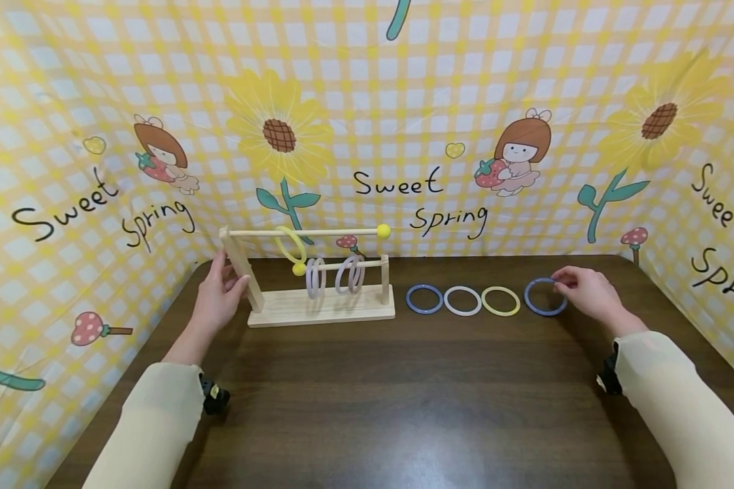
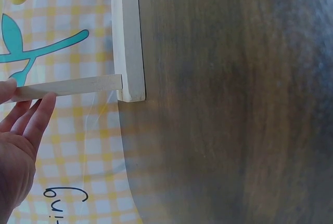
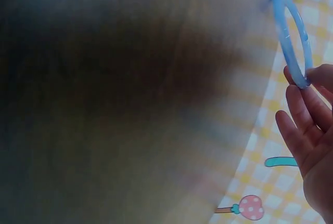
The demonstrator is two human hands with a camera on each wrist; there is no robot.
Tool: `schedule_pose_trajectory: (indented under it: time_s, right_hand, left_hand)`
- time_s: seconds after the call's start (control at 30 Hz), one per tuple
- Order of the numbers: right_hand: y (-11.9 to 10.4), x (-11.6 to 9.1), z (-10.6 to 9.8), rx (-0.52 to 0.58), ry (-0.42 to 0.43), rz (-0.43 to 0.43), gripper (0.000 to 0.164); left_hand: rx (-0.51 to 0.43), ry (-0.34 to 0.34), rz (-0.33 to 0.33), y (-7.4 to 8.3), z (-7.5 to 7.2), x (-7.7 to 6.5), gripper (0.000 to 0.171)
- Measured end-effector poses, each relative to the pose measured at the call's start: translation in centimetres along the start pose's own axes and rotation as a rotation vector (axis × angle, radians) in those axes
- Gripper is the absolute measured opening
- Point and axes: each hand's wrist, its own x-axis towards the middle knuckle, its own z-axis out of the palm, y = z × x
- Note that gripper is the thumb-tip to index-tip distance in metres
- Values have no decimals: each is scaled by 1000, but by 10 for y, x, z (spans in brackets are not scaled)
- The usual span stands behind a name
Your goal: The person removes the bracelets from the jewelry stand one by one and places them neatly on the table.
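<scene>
A wooden ring stand (image 1: 321, 314) with two horizontal rods stands at the left back of the table. My left hand (image 1: 216, 296) grips its tall left post (image 2: 78, 86), thumb on one side and fingers on the other. One yellow ring (image 1: 290, 246) hangs on the upper rod; several pale purple rings (image 1: 315, 278) hang on the lower one. At the right, my right hand (image 1: 589, 297) pinches a blue ring (image 1: 535, 311) by its edge between thumb and fingers. The right wrist view shows that blue ring (image 3: 285, 36) tilted up from the fingertips.
Between the stand and my right hand lie another blue ring (image 1: 424, 312), a white ring (image 1: 462, 314) and a yellow ring (image 1: 500, 314) in a row on the dark wooden table (image 1: 391, 401). A yellow checked cloth (image 1: 367, 102) hangs behind and at both sides.
</scene>
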Motion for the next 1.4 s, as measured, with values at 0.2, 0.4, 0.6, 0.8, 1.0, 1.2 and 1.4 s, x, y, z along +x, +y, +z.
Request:
schedule_pose_trajectory:
  time_s: [0.2,0.4,0.6,0.8,1.0,1.2,1.4]
  right_hand:
    - [9,6,7,33,-6,25,16]
    - [10,11,9,9,-7,20,14]
    - [6,18,11,-50,-102,77,16]
    - [4,23,12,-87,-133,83,13]
    - [4,26,11,-94,-149,94,13]
    - [2,25,8,-88,-155,82,12]
    - [-9,22,3,-61,-86,40,18]
  left_hand:
    - [-8,-7,-2,-1,1,0,68]
    - [-15,-3,6,-2,-1,1,66]
    - [-20,-8,-6,0,-1,0,68]
    - [-28,-9,-7,1,-1,0,69]
    - [-23,-2,1,1,-2,1,70]
    - [-26,-1,-11,0,-1,2,67]
    - [-28,1,-15,1,-1,1,65]
